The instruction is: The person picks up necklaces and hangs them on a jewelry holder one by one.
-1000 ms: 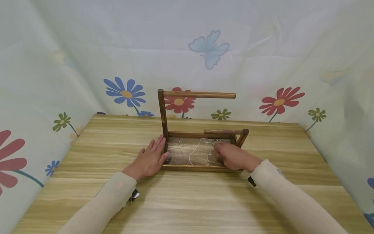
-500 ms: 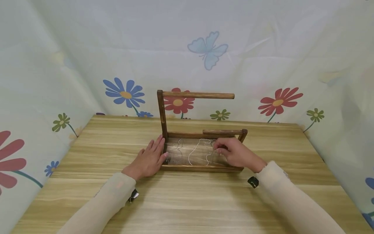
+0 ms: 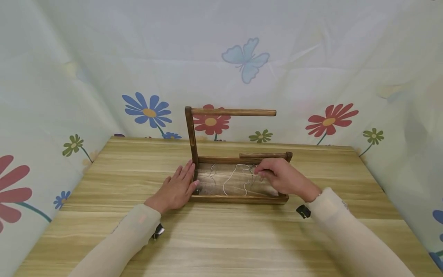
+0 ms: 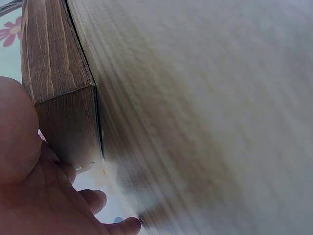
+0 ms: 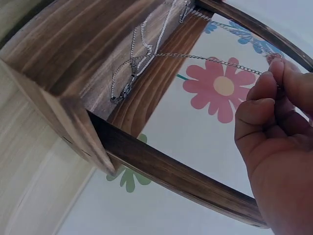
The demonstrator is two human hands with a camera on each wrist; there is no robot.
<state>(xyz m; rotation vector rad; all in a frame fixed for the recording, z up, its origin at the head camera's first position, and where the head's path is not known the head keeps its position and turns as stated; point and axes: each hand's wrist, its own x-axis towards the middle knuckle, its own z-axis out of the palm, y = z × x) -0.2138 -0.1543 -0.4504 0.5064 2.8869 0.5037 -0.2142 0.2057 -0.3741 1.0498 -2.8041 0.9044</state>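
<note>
Pinched between the thumb and fingers of my right grip [image 3: 285, 177], a fine linked chain draws out in two strands above the right-hand part of a tray. Behind the work hangs a flowered cloth [image 3: 294, 46], with a wood-grained table [image 3: 242, 238] in front of it. On that table sits a dark wooden stand [image 3: 192, 132]: a tall post at its left bears an upper bar [image 3: 235, 112], and a lower bar [image 3: 257, 156] reaches inward from the right. Its shallow tray [image 3: 238, 199] forms the base. My left grip [image 3: 173, 190] lies with fingers extended against the tray's left end, clasping nothing. A silvery-white chain [image 3: 230, 176] snakes across the tray floor, with finer strands [image 3: 212, 173] near the left end. The fine linked chain [image 5: 208, 58] runs from my fingertips to a small knot of links, where the whiter one also loops; whether they are tangled or merely lying together, I cannot tell. Smallest of all is what looks like a clasp [image 5: 126, 91], dark, in that cluster.

By my judgement the danger lies there: should the loops be snagged, a straight pull could tighten the knot or drag the whiter chain along. Links this thin could slide from a fingertip pinch if they catch on the wood, and a sharp tug could shift the light-looking stand if my left palm gives it too little bracing.
</note>
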